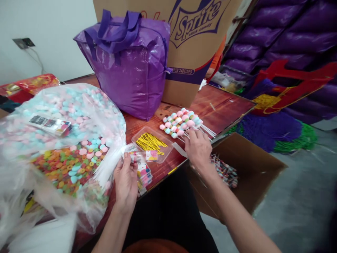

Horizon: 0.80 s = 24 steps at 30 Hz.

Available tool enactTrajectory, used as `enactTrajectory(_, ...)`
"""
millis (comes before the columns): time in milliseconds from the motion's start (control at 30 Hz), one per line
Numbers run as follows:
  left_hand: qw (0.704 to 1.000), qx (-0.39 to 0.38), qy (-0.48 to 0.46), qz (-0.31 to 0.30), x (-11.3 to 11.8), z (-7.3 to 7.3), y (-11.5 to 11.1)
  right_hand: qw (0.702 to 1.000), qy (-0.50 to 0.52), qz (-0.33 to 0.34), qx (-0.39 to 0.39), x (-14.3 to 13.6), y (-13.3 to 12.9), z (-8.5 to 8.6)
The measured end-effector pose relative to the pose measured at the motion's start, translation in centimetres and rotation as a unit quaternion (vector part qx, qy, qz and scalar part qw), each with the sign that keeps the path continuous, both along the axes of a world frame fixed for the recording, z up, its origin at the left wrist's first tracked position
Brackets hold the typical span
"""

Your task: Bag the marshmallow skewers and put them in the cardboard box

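My left hand (125, 179) is closed, thumb against fingers, on a small see-through printed bag (151, 155) that points right over the table. Several more printed bags (144, 172) lie just beside and under it. My right hand (198, 147) reaches to a pile of candy skewers (181, 122) strung with pink, blue and white pieces. Its fingers pinch at the white sticks of one candy skewer; the fingertips are partly hidden. Between the hands sits a plastic tray (170, 154) of gold twist ties (150, 141).
Left, a big plastic bag (60, 98) holds pastel candies, beside fruit-coloured rings (65, 165) and white sticks (105, 165). Behind stand a purple tote bag (131, 73) and a carton (181, 89). Below the table's right edge, an open box (252, 168) contains bagged skewers (226, 172).
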State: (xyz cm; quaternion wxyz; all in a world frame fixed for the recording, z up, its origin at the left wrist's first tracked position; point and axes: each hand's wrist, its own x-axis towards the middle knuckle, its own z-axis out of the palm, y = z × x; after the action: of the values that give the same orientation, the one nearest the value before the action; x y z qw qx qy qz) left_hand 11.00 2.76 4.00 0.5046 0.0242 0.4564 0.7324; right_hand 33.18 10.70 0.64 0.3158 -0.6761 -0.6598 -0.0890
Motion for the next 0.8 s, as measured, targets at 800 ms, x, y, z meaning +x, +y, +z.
enactTrajectory(800,0.993,-0.061,-0.094,-0.023,-1.6,-1.3,0.5,0.939,0.255,0.231,0.022,-2.2,-11.9,2.4)
